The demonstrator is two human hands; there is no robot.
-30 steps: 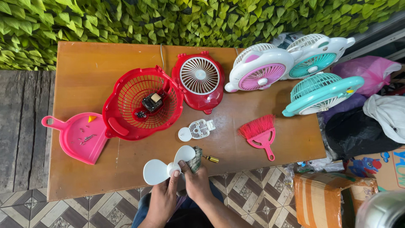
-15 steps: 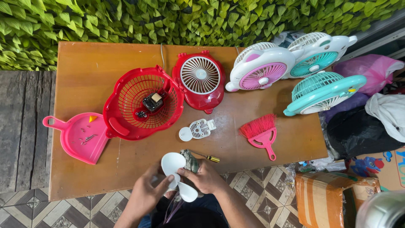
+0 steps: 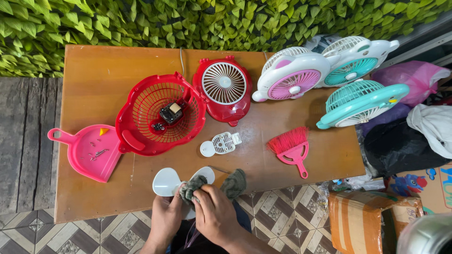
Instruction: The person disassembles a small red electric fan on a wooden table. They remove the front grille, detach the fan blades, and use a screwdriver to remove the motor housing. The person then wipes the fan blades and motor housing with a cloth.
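Now my hands have turned the white fan blade [image 3: 167,181] since before.
It lies flat over the tabletop [image 3: 117,84] edge, one blade pointing left; left hand [image 3: 165,218] grips it, right hand [image 3: 215,214] pinches the grey rag [image 3: 195,186].

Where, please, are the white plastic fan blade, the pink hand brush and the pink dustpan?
white plastic fan blade [image 3: 166,181], head view, on its left lobe.
pink hand brush [image 3: 288,141], head view, on its bristles.
pink dustpan [image 3: 92,151], head view, on its flat pan.

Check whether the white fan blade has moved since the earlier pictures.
Yes. The white fan blade has turned in the hands: one blade pointed down toward the person half a second ago, and now two blades spread sideways at the table edge, below the small white cover.
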